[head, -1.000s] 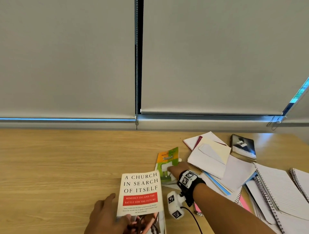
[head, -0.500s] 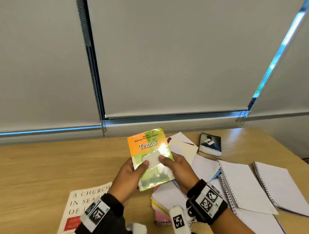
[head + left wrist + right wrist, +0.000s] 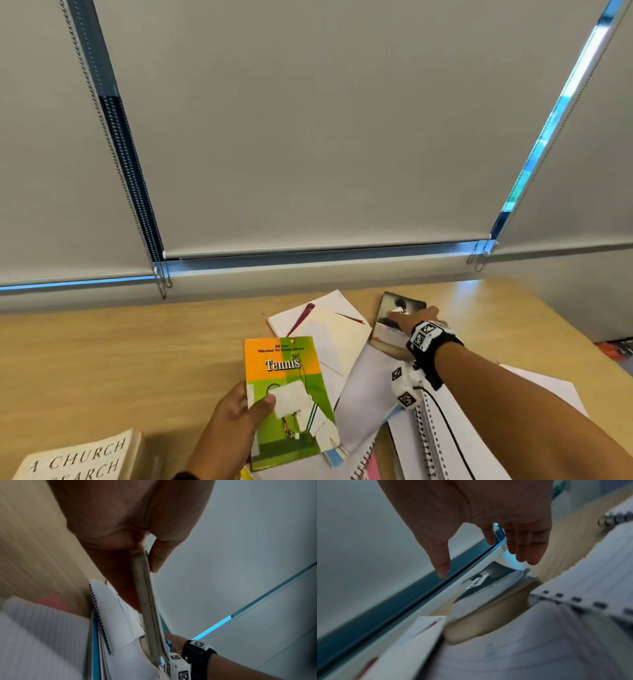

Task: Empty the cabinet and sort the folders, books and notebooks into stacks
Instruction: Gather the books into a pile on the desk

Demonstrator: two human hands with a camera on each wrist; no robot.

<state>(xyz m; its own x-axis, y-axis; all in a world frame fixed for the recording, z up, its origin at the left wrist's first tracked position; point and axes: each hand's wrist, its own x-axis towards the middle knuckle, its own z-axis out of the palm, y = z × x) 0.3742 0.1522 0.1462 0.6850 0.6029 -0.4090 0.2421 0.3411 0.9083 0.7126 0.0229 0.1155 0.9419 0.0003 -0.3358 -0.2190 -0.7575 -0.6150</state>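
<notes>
My left hand [image 3: 239,416] grips the orange and green Tennis book [image 3: 289,399] by its left edge, thumb on the cover, above the desk. In the left wrist view the book [image 3: 147,601] shows edge-on, pinched between thumb and fingers. My right hand [image 3: 409,317] reaches out over the small dark book [image 3: 399,308] at the back of the desk. In the right wrist view its fingers [image 3: 520,547] hang spread above that dark book [image 3: 488,585] and hold nothing. The white book "A Church in Search of Itself" [image 3: 85,459] lies at the bottom left.
A loose heap of white papers and envelopes [image 3: 329,325] and open spiral notebooks [image 3: 431,442] covers the right of the wooden desk [image 3: 102,359]. Pink and blue sheets [image 3: 371,467] poke out underneath. Grey roller blinds [image 3: 308,137] with a bead chain [image 3: 161,284] close off the back.
My right hand has let go of the Tennis book and stretched to the dark book at the back. The left hand alone now holds the Tennis book, lower and nearer me.
</notes>
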